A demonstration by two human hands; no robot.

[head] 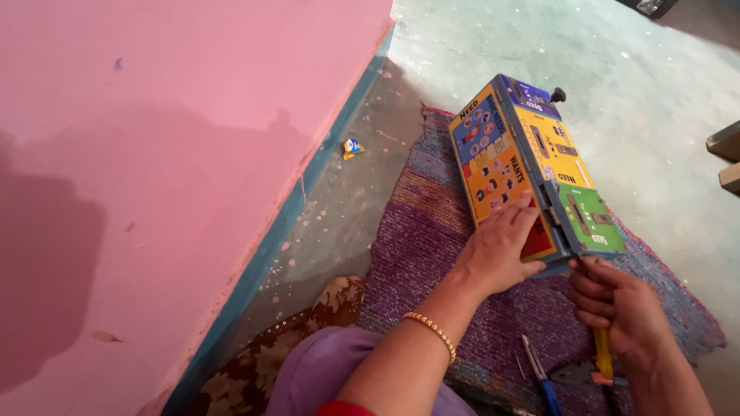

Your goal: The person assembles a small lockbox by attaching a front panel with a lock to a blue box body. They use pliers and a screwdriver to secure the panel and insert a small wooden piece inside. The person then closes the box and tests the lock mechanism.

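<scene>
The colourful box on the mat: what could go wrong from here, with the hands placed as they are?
The colourful box stands tilted on one edge, steadied only by the left hand; it could tip over on the soft purple mat. The right hand works a yellow-handled tool at the box's near corner, close to the left fingers; a slip might hit them. The blue-handled pliers lie near the arms and could be knocked.

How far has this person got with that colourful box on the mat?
Done: the colourful box stands tilted on the purple mat. In hand: the left hand braces its side, while the right hand works a yellow-handled tool at its near corner. Left: the box looks shut; blue-handled pliers lie unused.
</scene>
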